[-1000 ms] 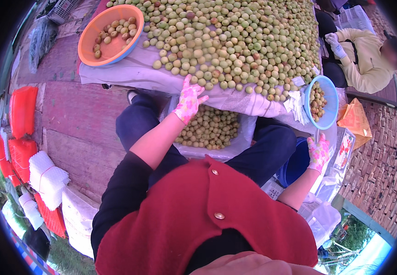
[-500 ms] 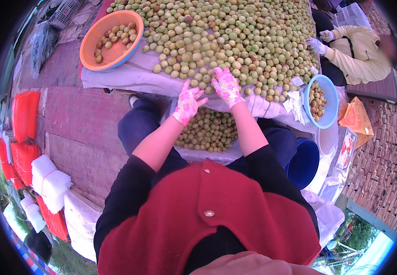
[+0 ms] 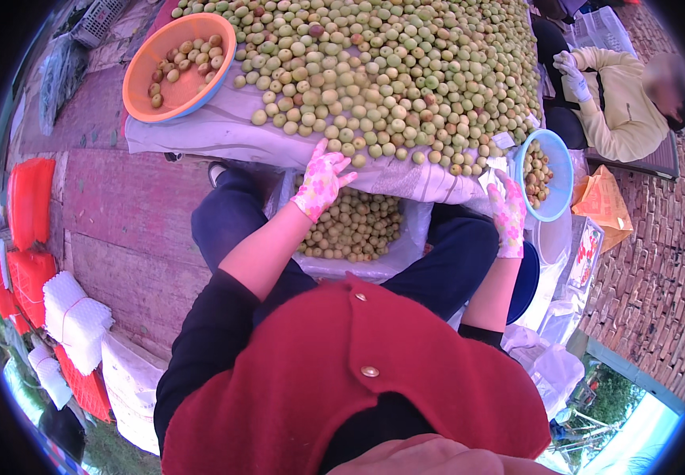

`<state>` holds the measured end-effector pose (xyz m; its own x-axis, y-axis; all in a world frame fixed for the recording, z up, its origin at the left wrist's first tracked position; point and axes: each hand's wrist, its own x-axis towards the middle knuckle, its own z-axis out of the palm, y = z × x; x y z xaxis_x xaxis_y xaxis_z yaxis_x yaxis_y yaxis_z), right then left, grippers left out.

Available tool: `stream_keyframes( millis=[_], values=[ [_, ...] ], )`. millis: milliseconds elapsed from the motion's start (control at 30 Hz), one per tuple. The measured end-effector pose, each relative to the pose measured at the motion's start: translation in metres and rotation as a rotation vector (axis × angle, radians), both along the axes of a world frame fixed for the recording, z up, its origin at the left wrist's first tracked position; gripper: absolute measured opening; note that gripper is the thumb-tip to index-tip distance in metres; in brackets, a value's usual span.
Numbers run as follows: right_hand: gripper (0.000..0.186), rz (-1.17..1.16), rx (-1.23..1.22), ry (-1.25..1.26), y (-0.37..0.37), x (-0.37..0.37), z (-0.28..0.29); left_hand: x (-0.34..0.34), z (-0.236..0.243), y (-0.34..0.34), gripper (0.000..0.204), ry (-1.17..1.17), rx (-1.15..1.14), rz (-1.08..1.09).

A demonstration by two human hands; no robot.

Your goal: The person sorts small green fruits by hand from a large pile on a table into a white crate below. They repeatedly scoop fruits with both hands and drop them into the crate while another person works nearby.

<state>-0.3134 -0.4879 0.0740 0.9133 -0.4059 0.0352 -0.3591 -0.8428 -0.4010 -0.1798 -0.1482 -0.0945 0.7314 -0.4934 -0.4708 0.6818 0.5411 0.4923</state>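
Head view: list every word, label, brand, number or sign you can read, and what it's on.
None can be read.
Orange bag: faint marks, too blurred to read.
Red-and-white box: red marks, too small to tell lettering from pattern.
Orange basin and blue basin: no lettering visible.
Flowered gloves on the left hand and right hand: pattern only.

The left hand [image 3: 322, 184] and right hand [image 3: 508, 214] extend forward, splayed, well apart.
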Motion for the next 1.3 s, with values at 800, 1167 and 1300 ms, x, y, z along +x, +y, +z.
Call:
stream_keyframes(
  millis=[800,1167,1300],
  values=[
    [0.044,-0.017,0.549,-0.346,0.094,0.095,-0.134,0.002,0.032,-0.002,0.065,0.226,0.039,0.118],
    [0.052,0.067,0.395,-0.309,0.11,0.098,-0.161,0.002,0.02,-0.001,0.065,0.207,0.023,0.123],
    [0.051,0.215,0.129,-0.264,0.122,0.101,-0.151,0.002,0.026,-0.004,0.062,0.194,0.096,0.103]
  ],
)
